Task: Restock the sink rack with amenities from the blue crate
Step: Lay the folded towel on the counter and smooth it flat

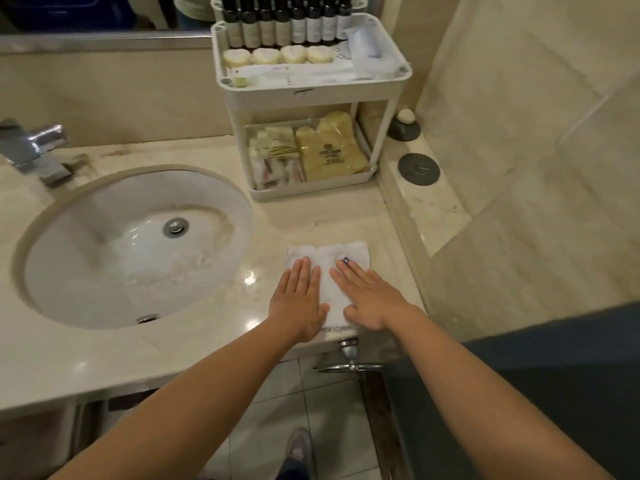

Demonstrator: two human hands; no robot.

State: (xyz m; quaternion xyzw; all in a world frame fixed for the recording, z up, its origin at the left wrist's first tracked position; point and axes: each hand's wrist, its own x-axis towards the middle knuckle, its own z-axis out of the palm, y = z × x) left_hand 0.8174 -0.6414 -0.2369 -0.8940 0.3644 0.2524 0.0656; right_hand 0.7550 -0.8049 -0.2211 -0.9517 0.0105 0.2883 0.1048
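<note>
A white two-tier rack [311, 86] stands at the back of the counter, right of the sink. Its top tier holds a row of dark bottles [284, 22], round soaps [278, 55] and white packets. The lower tier holds small sachets [273, 157] and yellow bagged items [330, 148]. A folded white towel [327, 258] lies on the counter near the front edge. My left hand [299, 299] and my right hand [369, 296] both lie flat on it, palms down, fingers together. The blue crate is not clearly in view.
The round sink basin [131, 244] fills the left, with a chrome tap [33, 147] behind it. A raised ledge on the right carries a dark soap dish [403, 128] and a round grey disc [418, 168]. A chrome towel bar [349, 362] hangs below the counter edge.
</note>
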